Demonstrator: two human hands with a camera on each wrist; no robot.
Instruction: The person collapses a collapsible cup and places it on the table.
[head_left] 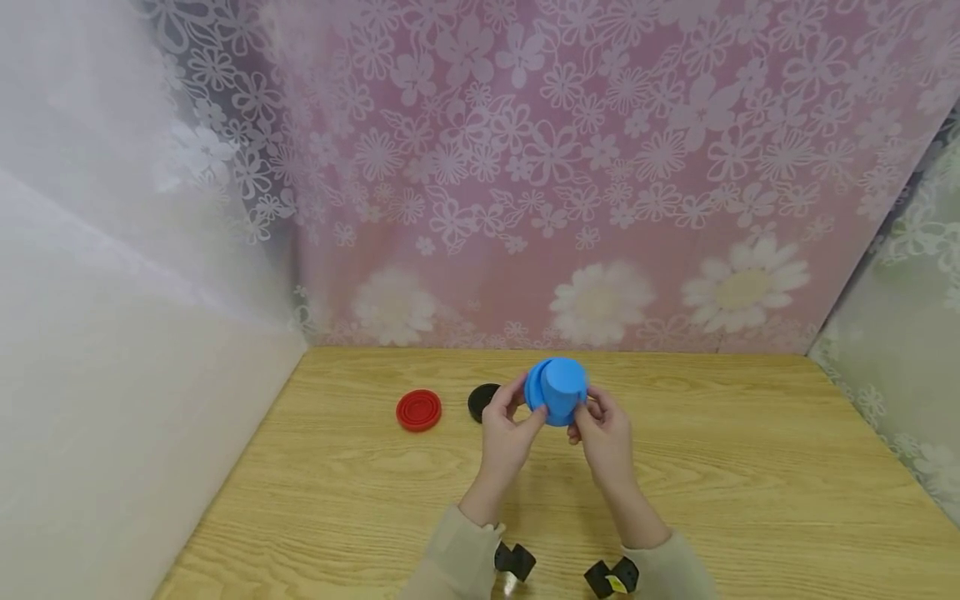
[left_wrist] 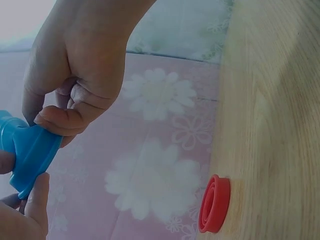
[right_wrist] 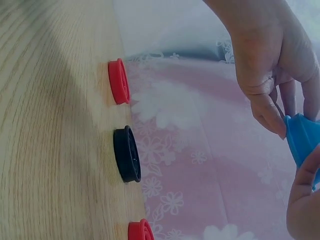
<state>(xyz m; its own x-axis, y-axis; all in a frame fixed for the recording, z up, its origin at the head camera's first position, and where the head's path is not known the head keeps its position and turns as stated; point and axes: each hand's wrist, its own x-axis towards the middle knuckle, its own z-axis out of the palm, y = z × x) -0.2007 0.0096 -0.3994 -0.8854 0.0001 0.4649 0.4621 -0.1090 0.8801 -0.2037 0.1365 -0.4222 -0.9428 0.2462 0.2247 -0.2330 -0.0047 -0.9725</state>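
Up in front, above the table, both hands hold a blue collapsible cup (head_left: pixel 564 385) that looks like soft silicone. Its narrow part is pushed out from a wide rim, and in the head view its flat round end faces the camera. My left hand (head_left: pixel 507 433) pinches the rim from the left, thumb in front. On the other side, my right hand (head_left: pixel 606 437) pinches it between thumb and fingers. The wrist views show the cup tilted, with fingertips along its edge; part of it lies outside those frames.
A flat red ringed disc (head_left: pixel 418 410) lies on the wooden table (head_left: pixel 360 500), left of a black one (head_left: pixel 482 402) partly hidden by my left hand. A second red disc (right_wrist: pixel 140 231) shows beyond the black one in the right wrist view. Floral-curtained walls (head_left: pixel 480 167) enclose the table.
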